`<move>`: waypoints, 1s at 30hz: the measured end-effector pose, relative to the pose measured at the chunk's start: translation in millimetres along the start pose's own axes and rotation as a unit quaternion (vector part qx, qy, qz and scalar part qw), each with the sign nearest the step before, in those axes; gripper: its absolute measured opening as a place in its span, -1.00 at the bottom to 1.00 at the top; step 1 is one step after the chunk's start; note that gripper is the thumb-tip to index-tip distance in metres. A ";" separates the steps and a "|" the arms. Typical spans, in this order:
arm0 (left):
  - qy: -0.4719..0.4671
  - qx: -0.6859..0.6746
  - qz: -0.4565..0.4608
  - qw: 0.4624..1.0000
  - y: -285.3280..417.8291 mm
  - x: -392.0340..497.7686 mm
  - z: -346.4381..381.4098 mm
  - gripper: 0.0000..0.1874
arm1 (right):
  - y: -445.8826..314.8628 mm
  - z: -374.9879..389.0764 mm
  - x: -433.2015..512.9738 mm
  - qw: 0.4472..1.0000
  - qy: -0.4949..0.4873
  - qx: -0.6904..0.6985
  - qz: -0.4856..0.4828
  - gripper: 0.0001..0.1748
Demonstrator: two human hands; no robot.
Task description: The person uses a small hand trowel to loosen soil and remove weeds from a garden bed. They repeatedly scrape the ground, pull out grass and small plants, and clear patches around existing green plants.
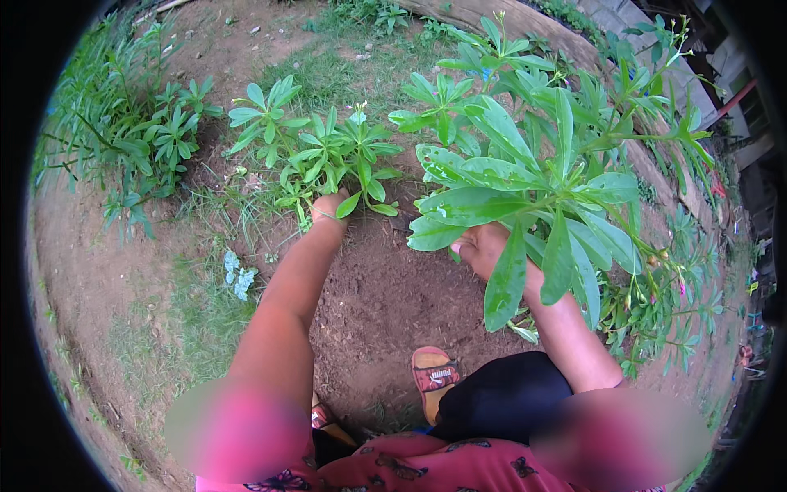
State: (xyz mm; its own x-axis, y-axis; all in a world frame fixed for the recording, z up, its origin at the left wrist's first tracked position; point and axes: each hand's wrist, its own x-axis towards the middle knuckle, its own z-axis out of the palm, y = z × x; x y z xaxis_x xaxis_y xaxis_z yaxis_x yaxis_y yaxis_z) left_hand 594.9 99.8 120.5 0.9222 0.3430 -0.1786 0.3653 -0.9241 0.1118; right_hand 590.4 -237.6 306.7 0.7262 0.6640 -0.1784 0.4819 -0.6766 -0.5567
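My left hand (330,208) reaches down to the base of a small leafy plant (313,154) with a few tiny flowers; leaves cover its fingers, so what it grips cannot be told. To the right, my right hand (482,246) is at the lower leaves of a taller broad-leaved plant (492,206), several of whose leaves have holes. The thumb shows, and the fingers are mostly behind foliage. Bare brown soil (381,295) lies between my forearms.
A dense clump of green plants (141,135) grows at the left. A silvery-leaved seedling (240,275) stands in the grass near my left forearm. A long wooden log (553,31) runs across the upper right, beside grey blocks (627,24). My sandalled foot (433,378) rests on the soil.
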 end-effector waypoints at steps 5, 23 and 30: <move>-0.016 0.012 0.067 0.998 -0.5 -55.2 -13.1 -0.75 | -18.7 -0.3 3.1 0.992 -0.032 0.116 -0.031 -0.47; -0.266 0.002 0.147 0.953 22.3 -198.7 -11.5 -0.72 | 22.2 16.9 11.9 0.935 -0.014 -0.278 -0.219 -0.57; -0.586 0.076 0.302 0.748 -1.1 -334.6 153.0 -0.39 | -3.9 9.0 10.7 0.967 -0.084 -0.154 -0.186 -0.59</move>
State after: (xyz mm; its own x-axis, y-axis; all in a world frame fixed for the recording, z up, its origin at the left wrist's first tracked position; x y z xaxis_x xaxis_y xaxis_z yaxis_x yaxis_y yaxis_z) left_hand 266.5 -39.7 30.5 0.1358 -0.4461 -0.8846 -0.1749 -0.8897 0.4218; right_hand 592.0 -225.0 299.7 0.3978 0.9043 -0.1552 0.8362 -0.4269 -0.3444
